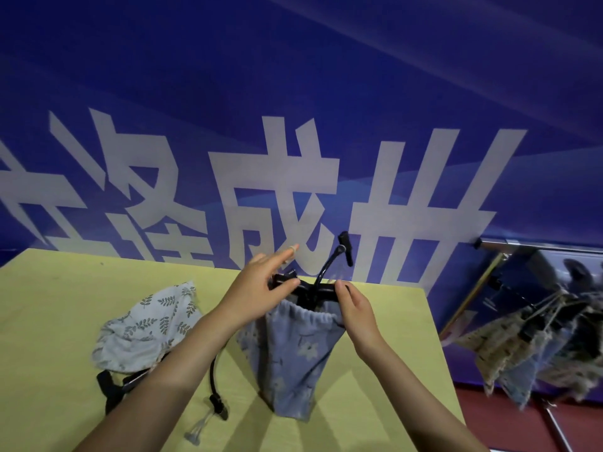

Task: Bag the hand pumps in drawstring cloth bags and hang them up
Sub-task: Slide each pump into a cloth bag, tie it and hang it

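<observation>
Yellow bench (49, 321) carries a blue floral bag (293, 360) upright near its right edge, a black pump handle (313, 290) poking out. Left hand (257, 288) pinches the handle's left end, forefinger outstretched; right hand (354, 308) pinches its right end.

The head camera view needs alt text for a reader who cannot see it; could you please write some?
Two hands, left and right, hold a black pump's handle sticking out of an upright blue flowered bag on a yellow table. A leaf-print bag and another pump lie to the left; filled bags hang at right.
</observation>
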`<state>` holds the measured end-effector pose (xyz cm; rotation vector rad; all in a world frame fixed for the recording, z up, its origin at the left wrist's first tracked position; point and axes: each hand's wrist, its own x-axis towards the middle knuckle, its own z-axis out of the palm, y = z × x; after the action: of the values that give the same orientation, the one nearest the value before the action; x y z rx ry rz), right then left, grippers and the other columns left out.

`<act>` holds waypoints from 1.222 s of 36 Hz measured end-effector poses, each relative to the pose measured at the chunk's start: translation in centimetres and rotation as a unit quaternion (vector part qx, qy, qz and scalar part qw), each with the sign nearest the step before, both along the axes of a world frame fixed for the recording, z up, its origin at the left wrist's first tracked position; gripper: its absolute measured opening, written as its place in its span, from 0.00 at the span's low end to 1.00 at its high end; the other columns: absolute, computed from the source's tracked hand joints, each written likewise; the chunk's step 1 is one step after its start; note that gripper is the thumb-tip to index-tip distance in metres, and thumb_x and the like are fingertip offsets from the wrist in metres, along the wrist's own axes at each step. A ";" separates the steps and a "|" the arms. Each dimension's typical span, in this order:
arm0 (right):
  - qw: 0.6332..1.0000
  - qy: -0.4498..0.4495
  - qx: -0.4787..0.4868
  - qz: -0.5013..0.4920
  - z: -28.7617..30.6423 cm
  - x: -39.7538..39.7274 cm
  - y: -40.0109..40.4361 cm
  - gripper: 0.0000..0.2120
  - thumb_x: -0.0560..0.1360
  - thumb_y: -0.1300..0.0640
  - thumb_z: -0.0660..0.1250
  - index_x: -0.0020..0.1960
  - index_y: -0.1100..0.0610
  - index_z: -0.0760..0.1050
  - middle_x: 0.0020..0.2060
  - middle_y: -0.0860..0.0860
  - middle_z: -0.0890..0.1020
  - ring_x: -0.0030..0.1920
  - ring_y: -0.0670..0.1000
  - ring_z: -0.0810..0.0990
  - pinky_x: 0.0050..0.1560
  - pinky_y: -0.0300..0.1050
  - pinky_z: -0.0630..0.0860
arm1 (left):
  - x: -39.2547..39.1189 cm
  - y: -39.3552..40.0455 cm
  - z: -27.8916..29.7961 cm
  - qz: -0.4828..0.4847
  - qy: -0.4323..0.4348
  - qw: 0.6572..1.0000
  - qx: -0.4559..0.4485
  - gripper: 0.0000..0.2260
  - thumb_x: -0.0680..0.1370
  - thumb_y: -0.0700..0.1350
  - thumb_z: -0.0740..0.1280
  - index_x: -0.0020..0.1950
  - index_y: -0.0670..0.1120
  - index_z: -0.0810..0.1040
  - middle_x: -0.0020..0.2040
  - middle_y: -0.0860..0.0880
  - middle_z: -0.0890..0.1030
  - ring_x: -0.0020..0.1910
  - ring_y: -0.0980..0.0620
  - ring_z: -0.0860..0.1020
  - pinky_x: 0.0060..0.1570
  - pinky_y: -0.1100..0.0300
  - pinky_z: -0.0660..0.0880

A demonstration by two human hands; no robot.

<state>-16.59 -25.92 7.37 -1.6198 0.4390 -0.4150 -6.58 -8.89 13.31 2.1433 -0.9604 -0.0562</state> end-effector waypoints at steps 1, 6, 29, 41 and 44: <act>1.000 0.002 0.001 0.012 0.2 0.0 0.1 0.14 0.82 0.52 0.57 0.51 0.56 0.80 0.46 0.47 0.84 0.45 0.38 0.80 0.45 0.30 0.73 | 0.0 0.0 -0.2 0.004 -0.008 1.000 0.008 0.27 0.76 0.52 0.70 0.73 0.58 0.66 0.55 0.66 0.74 0.52 0.63 0.71 0.55 0.63 0.70; 0.997 0.011 0.002 0.081 1.0 0.3 0.1 0.10 0.82 0.53 0.58 0.49 0.52 0.78 0.45 0.45 0.82 0.45 0.36 0.80 0.44 0.28 0.72 | 0.6 -0.1 -0.1 0.004 0.013 0.995 0.101 0.14 0.73 0.58 0.71 0.57 0.58 0.80 0.48 0.56 0.79 0.47 0.59 0.78 0.53 0.56 0.76; 0.981 0.169 -0.067 0.064 -0.9 -1.3 -3.7 0.02 0.76 0.62 0.69 0.44 0.59 0.79 0.33 0.52 0.80 0.34 0.48 0.77 0.34 0.38 0.74 | 2.6 0.5 0.0 0.051 0.186 0.980 0.051 0.11 0.77 0.55 0.67 0.43 0.48 0.77 0.29 0.56 0.76 0.25 0.62 0.73 0.36 0.58 0.71; 0.968 0.231 0.096 0.038 -1.0 -1.9 -2.2 0.13 0.79 0.60 0.65 0.37 0.64 0.74 0.25 0.55 0.80 0.24 0.46 0.79 0.23 0.34 0.68 | 0.6 0.1 -0.3 0.103 0.139 0.985 0.028 0.14 0.76 0.56 0.68 0.43 0.45 0.77 0.37 0.51 0.81 0.34 0.61 0.77 0.38 0.58 0.71; 0.950 0.153 0.270 0.031 -0.7 -1.3 -2.1 0.10 0.78 0.67 0.63 0.38 0.65 0.75 0.29 0.56 0.79 0.26 0.45 0.78 0.26 0.32 0.72 | 0.7 0.4 -0.3 0.116 0.136 0.984 0.029 0.14 0.76 0.57 0.68 0.43 0.45 0.77 0.40 0.50 0.82 0.40 0.56 0.79 0.40 0.57 0.72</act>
<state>-17.94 -28.02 6.62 -1.1550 0.6683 0.0172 -5.93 -8.47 13.00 2.2159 -0.5560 -0.2572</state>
